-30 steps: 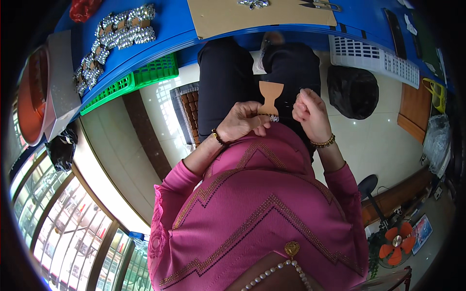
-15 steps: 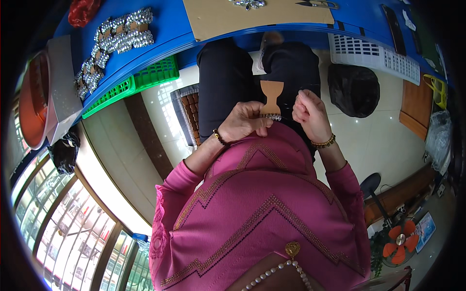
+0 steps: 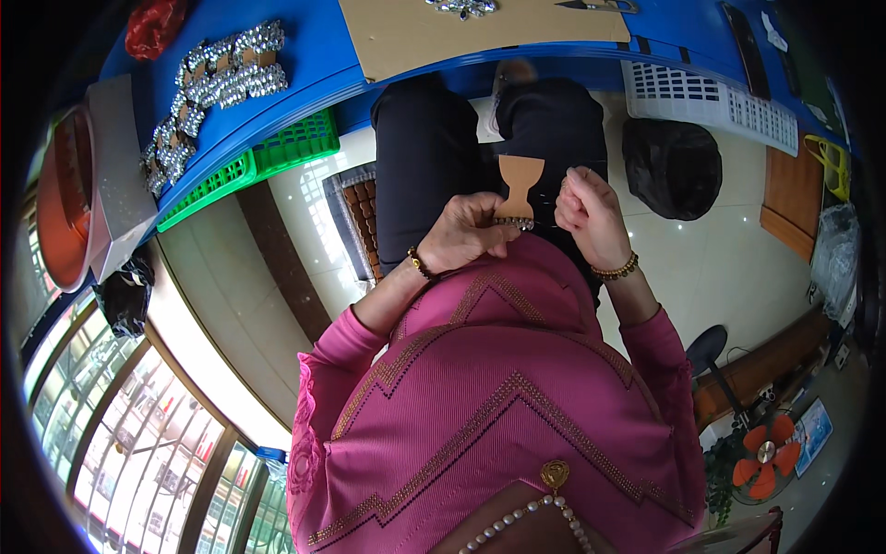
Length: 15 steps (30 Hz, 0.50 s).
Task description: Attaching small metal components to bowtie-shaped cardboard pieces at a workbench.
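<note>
Over my lap, my left hand [image 3: 466, 229] pinches the near end of a tan, hourglass-shaped cardboard card [image 3: 520, 174]. A short strip of clear rhinestones [image 3: 517, 222] lies across that near end, beside my fingertips. To the right of the card, apart from it, my right hand [image 3: 592, 217] is raised with its thumb and fingers drawn together. Whatever is in that pinch, if anything, is too small to make out.
Ahead is a blue table [image 3: 314, 55] bearing a heap of rhinestone-wound cards [image 3: 231, 69], a red bag [image 3: 155, 28], a cardboard sheet [image 3: 480, 42], thread snips [image 3: 595, 6] and a dark phone [image 3: 746, 51]. Below stand a green basket [image 3: 295, 143], a white basket [image 3: 711, 106] and a black-lined bin [image 3: 672, 168].
Both hands keep nearly the same pose, with the card still in my left hand. The card's far end has shifted very slightly to the right.
</note>
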### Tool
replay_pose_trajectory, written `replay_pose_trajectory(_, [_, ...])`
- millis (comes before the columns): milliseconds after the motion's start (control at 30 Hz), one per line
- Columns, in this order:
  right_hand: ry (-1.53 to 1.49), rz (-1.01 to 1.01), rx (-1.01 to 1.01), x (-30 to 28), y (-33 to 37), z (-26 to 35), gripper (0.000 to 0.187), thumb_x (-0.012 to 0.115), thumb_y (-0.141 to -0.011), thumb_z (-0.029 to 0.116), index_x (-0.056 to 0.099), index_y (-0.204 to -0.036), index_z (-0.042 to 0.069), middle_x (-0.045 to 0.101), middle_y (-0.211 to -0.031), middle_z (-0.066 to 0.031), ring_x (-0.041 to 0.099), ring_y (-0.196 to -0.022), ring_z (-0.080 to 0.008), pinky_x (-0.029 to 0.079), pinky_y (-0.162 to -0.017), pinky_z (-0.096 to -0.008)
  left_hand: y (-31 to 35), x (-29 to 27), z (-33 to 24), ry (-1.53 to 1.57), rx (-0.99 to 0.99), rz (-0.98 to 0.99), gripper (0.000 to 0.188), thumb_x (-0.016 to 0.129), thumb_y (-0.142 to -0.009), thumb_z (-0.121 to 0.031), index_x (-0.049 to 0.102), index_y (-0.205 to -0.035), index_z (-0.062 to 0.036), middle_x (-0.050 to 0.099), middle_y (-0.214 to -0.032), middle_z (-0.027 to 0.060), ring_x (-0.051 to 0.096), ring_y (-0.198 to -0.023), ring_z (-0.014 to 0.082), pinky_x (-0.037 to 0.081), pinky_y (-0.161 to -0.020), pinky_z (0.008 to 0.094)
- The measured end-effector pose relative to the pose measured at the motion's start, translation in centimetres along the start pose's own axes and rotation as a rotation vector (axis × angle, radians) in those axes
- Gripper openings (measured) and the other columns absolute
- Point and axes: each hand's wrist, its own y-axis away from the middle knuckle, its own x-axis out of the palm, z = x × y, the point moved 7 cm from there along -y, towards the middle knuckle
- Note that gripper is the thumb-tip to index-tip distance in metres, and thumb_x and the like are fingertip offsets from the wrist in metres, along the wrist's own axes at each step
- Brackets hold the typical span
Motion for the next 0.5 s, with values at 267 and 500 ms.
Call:
replay_pose_trajectory(267, [-0.021, -0.06, -0.024, -0.2, -0.1, 0.5, 0.019, 0.045, -0.09, 0.018, 0.043, -0.073, 0.01, 0.034, -0.058, 0.0054, 0.026, -0.044, -0.0027, 0.025, -0.044, -0.0197, -0.1, 0.0, -1.0, -0.149, 0.138, -0.085, 0.008, 0.061, -0.076, 0.002, 0.057, -0.083, 0.0028, 0.058, -0.067, 0.0009, 0.054, -0.056, 0.0028, 0.041, -0.048, 0.0167])
replay_pose_trajectory(500, [0.104, -0.073, -0.226, -2.6, -0.9, 3.2, 0.017, 0.051, -0.088, 0.017, 0.045, -0.075, 0.008, 0.039, -0.059, 0.0047, 0.033, -0.048, -0.0049, 0.035, -0.05, -0.0208, 2.1, 0.3, -6.6, -0.775, 0.741, -0.185, 0.017, 0.061, -0.071, 0.002, 0.058, -0.087, 0.003, 0.059, -0.072, 0.0085, 0.058, -0.059, 0.0158, 0.045, -0.05, 0.0238])
